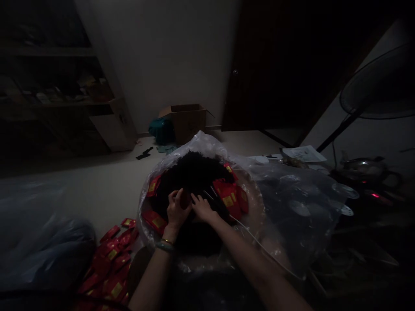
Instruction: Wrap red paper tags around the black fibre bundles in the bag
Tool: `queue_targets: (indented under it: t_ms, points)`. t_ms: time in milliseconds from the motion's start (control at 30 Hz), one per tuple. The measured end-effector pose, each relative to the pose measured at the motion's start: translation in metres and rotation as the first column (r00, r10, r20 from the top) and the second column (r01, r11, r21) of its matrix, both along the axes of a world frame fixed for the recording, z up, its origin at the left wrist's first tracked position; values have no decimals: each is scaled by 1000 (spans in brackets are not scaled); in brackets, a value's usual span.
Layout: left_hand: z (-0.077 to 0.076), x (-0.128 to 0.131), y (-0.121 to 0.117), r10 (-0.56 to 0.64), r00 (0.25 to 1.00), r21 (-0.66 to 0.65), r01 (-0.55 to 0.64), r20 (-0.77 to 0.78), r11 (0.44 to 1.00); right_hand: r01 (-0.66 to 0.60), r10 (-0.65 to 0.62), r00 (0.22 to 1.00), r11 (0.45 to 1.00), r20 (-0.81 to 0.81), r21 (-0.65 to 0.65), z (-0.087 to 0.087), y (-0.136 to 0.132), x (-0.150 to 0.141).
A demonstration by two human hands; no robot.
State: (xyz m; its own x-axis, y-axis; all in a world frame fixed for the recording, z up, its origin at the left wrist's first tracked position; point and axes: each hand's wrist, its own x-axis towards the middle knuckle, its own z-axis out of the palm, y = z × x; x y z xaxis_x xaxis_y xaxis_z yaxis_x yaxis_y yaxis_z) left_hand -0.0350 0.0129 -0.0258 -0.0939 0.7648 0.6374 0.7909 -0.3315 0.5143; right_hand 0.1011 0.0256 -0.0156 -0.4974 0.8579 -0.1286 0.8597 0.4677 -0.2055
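Observation:
Dark loose leaves, perhaps tea, are heaped in a round container lined with clear plastic. My left hand, wearing bracelets at the wrist, curls its fingers round a small dark red packet. Close beside it, my right hand reaches in from the right with fingers stretched forward over a dark object that I cannot make out. A white cord runs from near that hand towards the lower right. Red packets with yellow labels lie round the heap's edge.
More red packets are piled at the lower left. An open cardboard box stands by the wall, beside a teal bag. At the right are a plastic-covered surface, a metal kettle and a standing fan. Lighting is dim.

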Motion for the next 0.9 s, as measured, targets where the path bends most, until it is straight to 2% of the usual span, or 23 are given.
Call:
queue_targets:
  t_ms: [100, 233, 400, 467, 567, 733, 833, 900]
  points:
    - [4, 0, -3, 11, 998, -61, -16, -68, 998, 25, -25, 1000, 999, -10, -32, 4, -3, -2]
    - [6, 0, -4, 9, 995, -121, -21, -96, 992, 117, -121, 990, 992, -76, -50, 7, -9, 6]
    - [3, 0, -3, -69, 991, -155, 51, -112, 987, 234, -265, 916, 963, -302, -137, 8, 0, 22]
    - [3, 2, -3, -73, 993, -151, 58, -95, 987, 246, -311, 847, 948, -431, -200, 6, 8, 28]
    - [4, 4, -4, -93, 992, -161, 79, -84, 984, 225, -390, 704, 915, -593, -334, 1, 16, 35]
    - [14, 1, -9, -203, 973, -236, 173, -112, 956, 112, -537, 461, 825, -707, -554, -5, 18, 46]
    - [24, -6, -9, -274, 950, -287, 223, -149, 931, 36, -582, 359, 790, -730, -612, 3, 16, 54]
    - [30, -9, -7, -284, 941, -302, 221, -186, 928, -28, -620, 274, 759, -735, -651, 16, 17, 59]
